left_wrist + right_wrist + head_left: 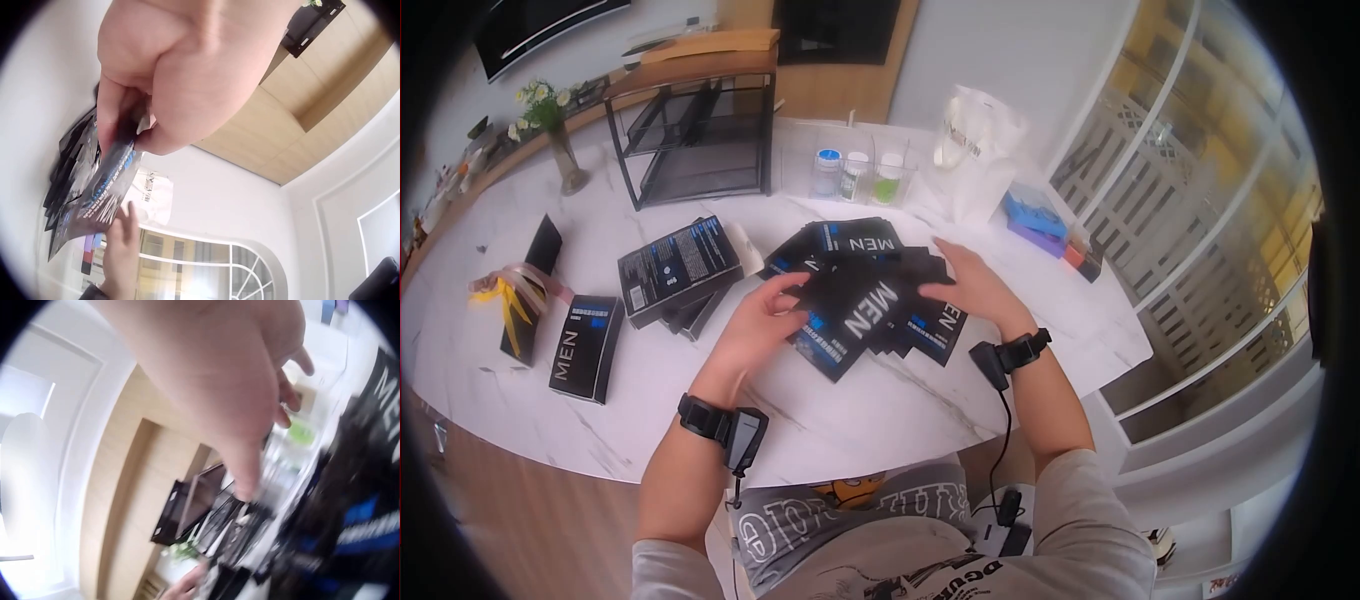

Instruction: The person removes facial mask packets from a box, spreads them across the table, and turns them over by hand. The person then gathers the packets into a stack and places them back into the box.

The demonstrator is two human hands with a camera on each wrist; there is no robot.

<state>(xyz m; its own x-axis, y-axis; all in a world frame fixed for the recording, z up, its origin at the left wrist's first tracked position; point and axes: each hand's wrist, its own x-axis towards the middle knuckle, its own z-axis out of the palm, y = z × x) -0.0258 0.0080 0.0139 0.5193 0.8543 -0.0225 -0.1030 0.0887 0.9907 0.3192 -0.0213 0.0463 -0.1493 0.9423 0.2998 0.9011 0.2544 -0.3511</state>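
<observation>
Flat black packets marked MEN (pixel 855 310) lie overlapped in a fanned pile at the middle of the table. On the pile's left side is the left hand (pixel 750 325); in the left wrist view this hand (pixel 187 75) pinches the end of one black packet (pixel 106 187) between thumb and fingers. The right hand (pixel 985 290) is at the pile's right side with fingers spread. In the right wrist view, the right hand (pixel 219 381) holds nothing, its thumb and fingers apart beside the blurred black packets (pixel 356 506).
Black boxes (pixel 680 270) are stacked left of the pile. Farther left are another box (pixel 585 348) and a ribboned black one (pixel 518 315). Behind stand a mesh rack (pixel 700 160), bottles (pixel 855 177), a white bag (pixel 975 150) and a blue-purple box (pixel 1036 220).
</observation>
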